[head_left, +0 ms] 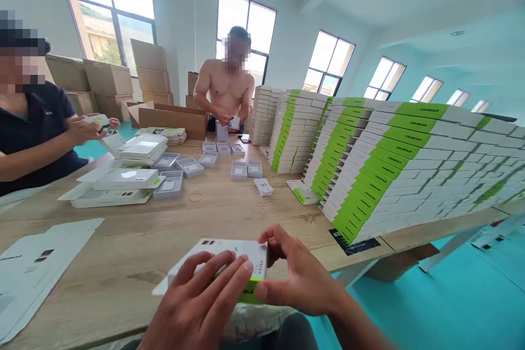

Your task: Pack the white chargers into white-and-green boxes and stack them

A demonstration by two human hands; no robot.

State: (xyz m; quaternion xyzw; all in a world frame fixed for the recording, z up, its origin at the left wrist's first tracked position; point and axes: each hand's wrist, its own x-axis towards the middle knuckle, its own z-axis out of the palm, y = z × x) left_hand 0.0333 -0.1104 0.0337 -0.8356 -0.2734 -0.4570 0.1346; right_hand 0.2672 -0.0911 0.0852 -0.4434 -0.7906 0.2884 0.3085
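A flat white box (233, 246) with a bright green front edge lies before me near the table's front edge. A white flap sticks out at its left end. My left hand (200, 295) is laid over the top and front of this box, fingers close together and slightly bent, its thumb hidden. At the right end, my right hand (301, 273) grips the box, with the thumb against the green front side and the fingers bent at the far right corner. The underside of the box is out of sight.
Tall stacks of finished-looking white and green boxes (369, 175) line the right side. Flat unfolded cartons (45, 268) lie at left, with clear plastic trays (191, 167) beyond. Two co-workers, one at left (36, 126) and one across the table (229, 87), handle small items.
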